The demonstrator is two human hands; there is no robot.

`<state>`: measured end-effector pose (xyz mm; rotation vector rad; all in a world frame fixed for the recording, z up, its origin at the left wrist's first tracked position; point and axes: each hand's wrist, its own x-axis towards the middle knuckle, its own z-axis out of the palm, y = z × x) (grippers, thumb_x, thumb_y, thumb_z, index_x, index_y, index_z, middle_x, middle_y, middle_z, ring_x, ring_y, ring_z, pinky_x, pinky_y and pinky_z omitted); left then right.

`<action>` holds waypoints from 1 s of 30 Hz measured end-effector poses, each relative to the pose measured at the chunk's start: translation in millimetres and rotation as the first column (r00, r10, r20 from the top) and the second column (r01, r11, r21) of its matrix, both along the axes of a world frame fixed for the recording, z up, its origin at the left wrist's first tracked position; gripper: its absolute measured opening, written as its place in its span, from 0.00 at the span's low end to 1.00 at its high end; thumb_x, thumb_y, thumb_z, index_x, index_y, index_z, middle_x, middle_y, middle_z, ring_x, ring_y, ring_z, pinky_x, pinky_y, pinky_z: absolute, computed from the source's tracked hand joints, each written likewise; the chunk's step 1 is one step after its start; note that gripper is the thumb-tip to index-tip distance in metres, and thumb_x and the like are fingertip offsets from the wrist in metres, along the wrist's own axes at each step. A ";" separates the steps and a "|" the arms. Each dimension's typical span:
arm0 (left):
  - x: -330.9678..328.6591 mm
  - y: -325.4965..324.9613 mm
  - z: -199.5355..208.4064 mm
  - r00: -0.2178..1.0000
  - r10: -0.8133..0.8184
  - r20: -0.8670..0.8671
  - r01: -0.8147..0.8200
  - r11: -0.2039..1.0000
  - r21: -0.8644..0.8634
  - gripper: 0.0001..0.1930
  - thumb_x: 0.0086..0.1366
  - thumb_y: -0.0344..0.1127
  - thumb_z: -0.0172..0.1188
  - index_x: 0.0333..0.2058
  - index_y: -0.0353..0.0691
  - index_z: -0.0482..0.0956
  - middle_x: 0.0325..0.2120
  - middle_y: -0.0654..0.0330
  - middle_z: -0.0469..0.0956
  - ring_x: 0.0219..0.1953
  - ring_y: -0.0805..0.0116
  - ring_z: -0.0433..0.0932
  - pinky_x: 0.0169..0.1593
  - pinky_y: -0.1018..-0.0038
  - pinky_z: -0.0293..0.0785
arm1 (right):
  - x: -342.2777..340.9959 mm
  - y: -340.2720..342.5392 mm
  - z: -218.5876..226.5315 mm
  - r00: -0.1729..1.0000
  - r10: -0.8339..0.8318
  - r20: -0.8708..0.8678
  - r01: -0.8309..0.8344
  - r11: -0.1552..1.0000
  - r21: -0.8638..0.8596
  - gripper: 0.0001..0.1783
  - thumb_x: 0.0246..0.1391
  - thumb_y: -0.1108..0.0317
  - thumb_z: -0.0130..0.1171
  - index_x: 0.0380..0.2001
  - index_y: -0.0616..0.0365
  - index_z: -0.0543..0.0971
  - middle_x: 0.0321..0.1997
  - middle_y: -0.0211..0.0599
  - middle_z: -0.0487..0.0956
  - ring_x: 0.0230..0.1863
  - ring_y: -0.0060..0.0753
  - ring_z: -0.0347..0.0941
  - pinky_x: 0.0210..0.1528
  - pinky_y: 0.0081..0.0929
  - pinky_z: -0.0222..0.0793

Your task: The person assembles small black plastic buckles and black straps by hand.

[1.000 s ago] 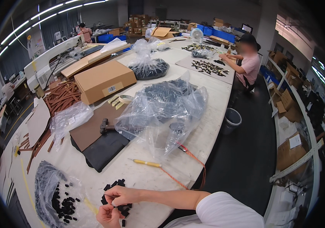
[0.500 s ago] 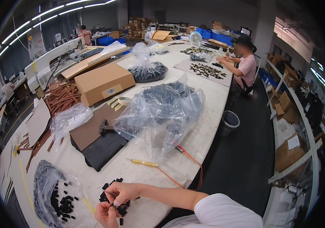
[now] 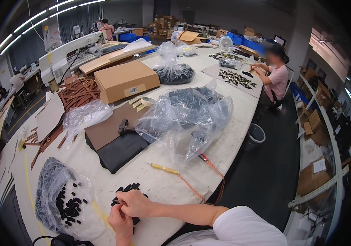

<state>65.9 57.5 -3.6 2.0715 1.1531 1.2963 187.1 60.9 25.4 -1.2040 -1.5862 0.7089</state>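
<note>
White tabletop [image 3: 105,184] bears 1 barcode-labelled carton [image 3: 124,80], while left hand [image 3: 120,221] and right hand [image 3: 136,204] pinch together by black pieces [image 3: 131,187], contents hidden.

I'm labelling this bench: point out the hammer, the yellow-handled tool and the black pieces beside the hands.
Hammer [image 3: 123,127]: head view, on its dark striking end.
Yellow-handled tool [image 3: 164,168]: head view, mid-handle.
Black pieces [image 3: 135,186]: head view, on one at the pile's far edge.

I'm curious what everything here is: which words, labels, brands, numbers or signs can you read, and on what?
None can be read.
White barcode label on the cardboard box: too small.
White sheet on a right-hand carton: any print too blurred.
Small white sign, back left: too small.
</note>
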 end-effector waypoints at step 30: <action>-18.1 13.6 -1.4 0.368 0.328 0.870 0.730 0.477 -0.489 0.08 0.48 0.20 0.42 0.25 0.36 0.70 0.11 0.59 0.68 0.06 0.80 0.55 0.10 0.85 0.52 | 29.3 -0.5 5.3 0.899 0.382 -0.213 -0.432 0.702 -0.566 0.10 0.55 0.63 0.43 0.32 0.58 0.69 0.17 0.25 0.70 0.17 0.12 0.61 0.17 0.13 0.55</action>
